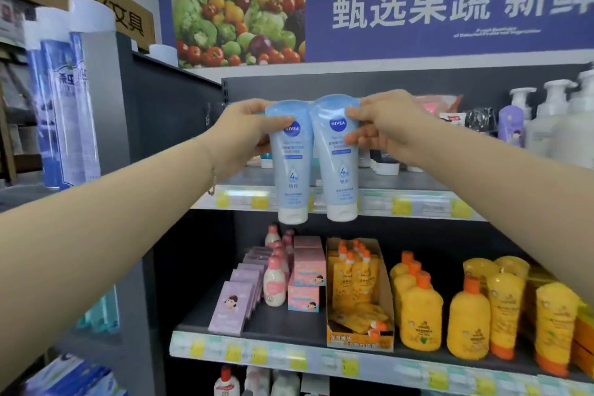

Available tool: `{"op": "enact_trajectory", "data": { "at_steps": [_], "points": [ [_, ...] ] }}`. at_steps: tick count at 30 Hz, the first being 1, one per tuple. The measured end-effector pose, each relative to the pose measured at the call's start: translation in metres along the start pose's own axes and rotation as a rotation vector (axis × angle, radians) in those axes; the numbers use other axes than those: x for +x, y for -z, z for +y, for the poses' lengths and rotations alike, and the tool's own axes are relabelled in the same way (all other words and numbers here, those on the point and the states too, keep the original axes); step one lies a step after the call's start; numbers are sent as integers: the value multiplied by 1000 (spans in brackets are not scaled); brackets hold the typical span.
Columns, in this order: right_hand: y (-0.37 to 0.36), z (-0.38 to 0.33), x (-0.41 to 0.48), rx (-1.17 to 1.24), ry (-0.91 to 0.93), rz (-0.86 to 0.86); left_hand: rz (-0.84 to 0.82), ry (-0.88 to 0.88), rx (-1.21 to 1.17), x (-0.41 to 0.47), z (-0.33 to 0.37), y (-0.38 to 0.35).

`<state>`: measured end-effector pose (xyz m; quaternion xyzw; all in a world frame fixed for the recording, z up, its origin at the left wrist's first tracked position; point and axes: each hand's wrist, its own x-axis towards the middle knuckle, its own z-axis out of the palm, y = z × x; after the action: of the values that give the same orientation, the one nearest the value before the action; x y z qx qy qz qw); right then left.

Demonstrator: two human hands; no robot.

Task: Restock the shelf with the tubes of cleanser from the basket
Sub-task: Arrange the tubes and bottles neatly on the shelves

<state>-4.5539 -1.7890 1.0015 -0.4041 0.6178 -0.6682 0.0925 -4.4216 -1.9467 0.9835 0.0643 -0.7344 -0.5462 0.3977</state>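
Two pale blue plastic cleanser tubes hang cap-down, long axes vertical, side by side just before the grey upper shelf (pixel 424 182), left hand (pixel 247 135) pinching the left tube (pixel 291 167), right hand (pixel 385 128) pinching the right tube (pixel 339 164), both equally near.

Two pale blue tubes up front, the left tube (pixel 291 170) and the right tube (pixel 339 170), each white-capped, with a dark blue round logo and white lettering. Below, yellow bottles (pixel 421 318) with orange caps, pink boxes (pixel 307 267), lilac boxes (pixel 233 309). Dark grey shelf (pixel 418 180), yellow price tags (pixel 401 205). Overhead, a blue banner (pixel 450 42) with white characters and a red-and-green produce print.
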Motion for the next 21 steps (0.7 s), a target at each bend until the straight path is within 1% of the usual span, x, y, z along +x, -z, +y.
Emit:
{"op": "enact_trajectory", "data": {
  "at_steps": [5, 10, 21],
  "points": [
    [-23, -16, 31, 19, 14, 69, 23, -37, -29, 30, 15, 33],
    [-56, -20, 58, 15, 20, 129, 45, -59, -34, 53, 16, 63],
    [-123, -4, 104, -4, -33, 240, 147, 4, -49, 117, -21, 107]
  ]
}}
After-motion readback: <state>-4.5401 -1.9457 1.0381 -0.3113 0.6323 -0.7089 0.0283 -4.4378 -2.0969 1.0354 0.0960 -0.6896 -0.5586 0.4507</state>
